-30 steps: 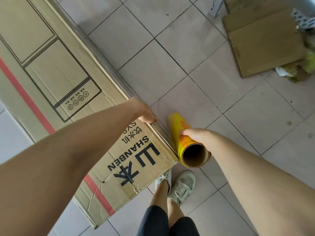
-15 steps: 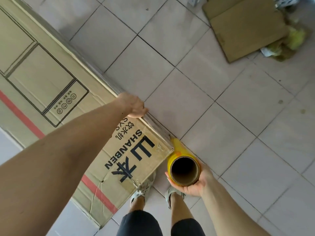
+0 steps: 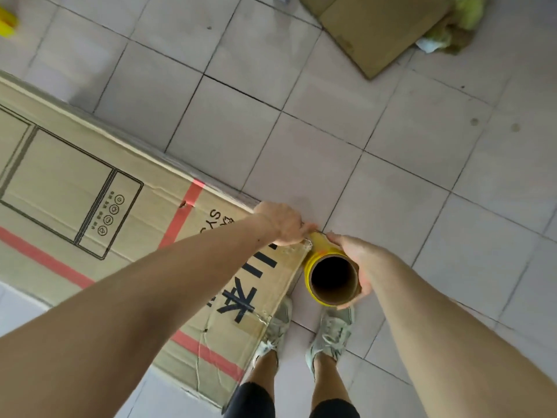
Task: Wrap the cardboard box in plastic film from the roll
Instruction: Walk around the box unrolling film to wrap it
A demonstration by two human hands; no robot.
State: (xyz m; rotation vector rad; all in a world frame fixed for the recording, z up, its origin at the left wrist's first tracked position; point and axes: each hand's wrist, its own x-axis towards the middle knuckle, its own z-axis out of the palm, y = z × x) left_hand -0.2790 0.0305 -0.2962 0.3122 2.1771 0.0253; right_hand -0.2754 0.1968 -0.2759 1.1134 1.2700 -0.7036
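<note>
A tall cardboard box with red tape stripes and black printing stands on the tiled floor, filling the left of the view. The yellow film roll is upright against the box's near right corner, its hollow brown core facing me. My right hand grips the roll from the right side. My left hand presses on the box's top edge at that corner, fingers touching the film beside the roll. Crinkled clear film shows on the box near the corner.
Flattened cardboard sheets and a crumpled green-white heap lie on the floor at the top right. A yellow object sits at the top left edge. My feet in pale sneakers stand just below the roll.
The roll has gone around the box's corner and risen upright. My right hand shifted to grip its right side; my left hand slid along the edge to the corner. The view swung left.
</note>
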